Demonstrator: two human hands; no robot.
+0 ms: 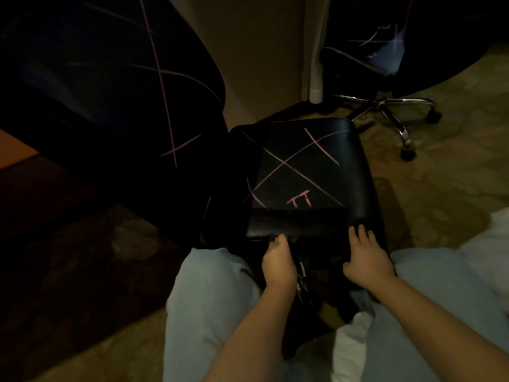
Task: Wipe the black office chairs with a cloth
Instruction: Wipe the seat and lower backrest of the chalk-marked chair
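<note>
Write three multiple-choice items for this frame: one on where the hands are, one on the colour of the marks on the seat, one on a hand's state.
1. The left hand and right hand are at the black seat's: A near edge; B far edge; C middle.
2. The marks on the seat are: A green; B pink; C blue.
3. The left hand: A hangs free; B holds a cloth; C curls over the seat edge.
Key: 1 A, both hands sit at the edge nearest the camera; 2 B, pink lines cross the black surface; 3 C, its fingers bend over the rim.
</note>
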